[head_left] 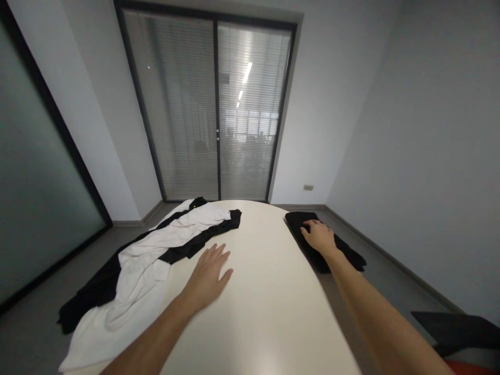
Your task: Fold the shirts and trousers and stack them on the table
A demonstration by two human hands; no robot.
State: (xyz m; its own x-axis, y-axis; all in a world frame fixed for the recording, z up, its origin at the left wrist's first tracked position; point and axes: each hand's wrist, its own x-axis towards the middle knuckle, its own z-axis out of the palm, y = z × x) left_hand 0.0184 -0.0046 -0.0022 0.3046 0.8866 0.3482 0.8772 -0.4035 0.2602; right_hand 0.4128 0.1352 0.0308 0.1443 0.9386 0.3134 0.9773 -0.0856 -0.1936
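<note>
A folded black garment (pixel 300 224) lies at the table's right edge, partly hanging over it. On top of it rests my right hand (pixel 319 235), fingers slightly bent and apart, not gripping. My left hand (pixel 209 273) is over the table's middle with its fingers spread and nothing in it. Just left of that hand, white garments (pixel 136 291) and black garments (pixel 105 276) lie in a loose, overlapping heap along the left edge. A black sleeve-like end (pixel 235 219) sticks out at the heap's far right. How many garments are heaped I cannot tell.
The pale table (pixel 269 291) has a rounded far end. Beyond it stands a glazed partition with blinds (pixel 250 130). A white wall (pixel 422 156) runs along the right. A black chair part (pixel 461 328) shows at the lower right.
</note>
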